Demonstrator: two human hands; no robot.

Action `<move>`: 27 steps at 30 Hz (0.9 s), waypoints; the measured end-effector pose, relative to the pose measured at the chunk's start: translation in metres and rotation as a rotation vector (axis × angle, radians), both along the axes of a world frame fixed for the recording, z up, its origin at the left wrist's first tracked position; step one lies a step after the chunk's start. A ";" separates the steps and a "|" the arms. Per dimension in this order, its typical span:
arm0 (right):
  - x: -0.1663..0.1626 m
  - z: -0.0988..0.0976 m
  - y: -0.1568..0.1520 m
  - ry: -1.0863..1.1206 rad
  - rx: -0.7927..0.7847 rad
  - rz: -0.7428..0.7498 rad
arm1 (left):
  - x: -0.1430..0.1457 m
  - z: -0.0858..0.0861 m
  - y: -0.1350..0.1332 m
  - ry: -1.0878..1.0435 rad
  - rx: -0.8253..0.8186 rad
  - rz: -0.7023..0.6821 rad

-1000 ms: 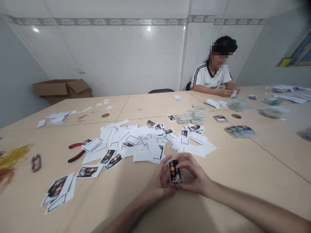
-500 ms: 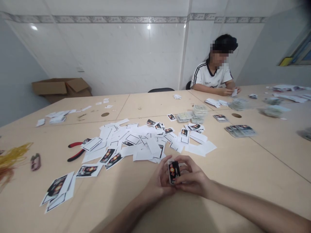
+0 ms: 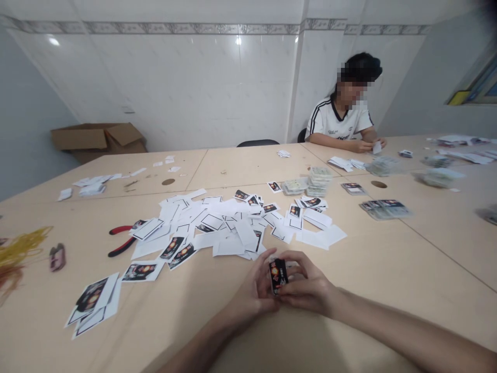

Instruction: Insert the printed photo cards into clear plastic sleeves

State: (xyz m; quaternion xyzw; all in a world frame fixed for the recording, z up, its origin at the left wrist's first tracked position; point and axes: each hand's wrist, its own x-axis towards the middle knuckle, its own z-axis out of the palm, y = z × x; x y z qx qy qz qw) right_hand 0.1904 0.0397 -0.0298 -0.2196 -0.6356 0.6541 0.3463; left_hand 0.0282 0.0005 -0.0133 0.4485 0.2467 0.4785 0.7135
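Between my hands, just above the near part of the table, is a small clear plastic box (image 3: 278,275) with a black printed card on its face, showing orange and red marks. My right hand (image 3: 312,285) grips it from the right, thumb on the front and fingers curled behind. My left hand (image 3: 254,290) cups its left side and back, fingers bent round it; some fingertips are hidden behind the box. Beyond my hands lies a spread of loose white paper cards (image 3: 217,223), several with the same black print.
Red-and-black pliers (image 3: 121,243) lie left of the cards, near a small pinkish tool (image 3: 57,257) and yellow ties (image 3: 25,246). Stacked clear boxes (image 3: 319,181) and carded boxes (image 3: 384,209) stand to the right. A co-worker (image 3: 341,119) sits across the table (image 3: 388,274); a carton (image 3: 99,141) stands behind.
The box and my hands stay nearly in place, with only a slight shift of the fingers. The co-worker's hands have moved a little with a white piece.
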 end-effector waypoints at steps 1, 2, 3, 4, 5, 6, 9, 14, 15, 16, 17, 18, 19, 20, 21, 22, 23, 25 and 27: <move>0.000 0.001 -0.001 -0.003 -0.026 0.009 | 0.000 0.000 0.000 0.000 0.000 0.001; -0.001 0.003 -0.002 -0.003 -0.063 0.015 | 0.000 0.000 0.000 0.001 0.001 0.003; -0.001 0.003 -0.003 -0.001 -0.109 0.020 | 0.000 0.000 0.000 0.003 0.001 0.004; -0.002 0.004 -0.004 0.001 -0.159 0.024 | 0.000 0.000 0.000 0.008 -0.003 0.004; -0.002 0.003 -0.004 0.003 -0.207 0.027 | 0.000 0.000 0.000 0.013 -0.007 0.006; -0.003 0.003 -0.005 0.007 -0.244 0.027 | 0.000 0.000 0.000 0.017 -0.010 0.010; -0.004 -0.001 -0.005 0.025 -0.267 0.019 | 0.000 0.000 0.000 0.009 -0.020 0.007; -0.004 -0.003 -0.005 -0.004 -0.125 -0.017 | -0.001 -0.002 0.000 -0.002 -0.002 0.004; -0.003 -0.003 -0.005 -0.008 -0.101 -0.024 | -0.001 -0.003 0.000 0.003 -0.001 0.007; -0.003 -0.002 -0.005 -0.008 -0.087 -0.029 | -0.001 -0.003 0.001 0.009 -0.003 0.007; -0.004 -0.002 -0.005 -0.003 -0.079 -0.034 | -0.001 -0.003 0.001 0.013 -0.006 0.004; -0.004 -0.002 -0.005 0.000 -0.075 -0.036 | -0.001 -0.003 0.001 0.012 -0.006 0.000; -0.004 -0.002 -0.004 0.004 -0.068 -0.037 | -0.001 -0.003 0.001 0.012 -0.006 -0.004; -0.004 -0.002 -0.004 0.006 -0.064 -0.038 | -0.001 -0.002 0.001 0.012 -0.006 -0.007; -0.004 -0.002 -0.004 0.006 -0.064 -0.035 | -0.001 -0.002 0.000 0.014 -0.008 -0.008; -0.004 -0.002 -0.004 0.004 -0.068 -0.031 | -0.001 -0.001 0.000 0.017 -0.009 -0.006; -0.004 -0.002 -0.004 0.002 -0.071 -0.028 | -0.001 -0.001 0.000 0.019 -0.010 -0.002; -0.004 -0.003 -0.004 -0.002 -0.081 -0.022 | 0.000 -0.001 0.000 0.019 -0.013 0.010; -0.004 -0.005 -0.004 0.002 -0.104 -0.018 | 0.000 -0.002 0.000 0.017 -0.015 0.013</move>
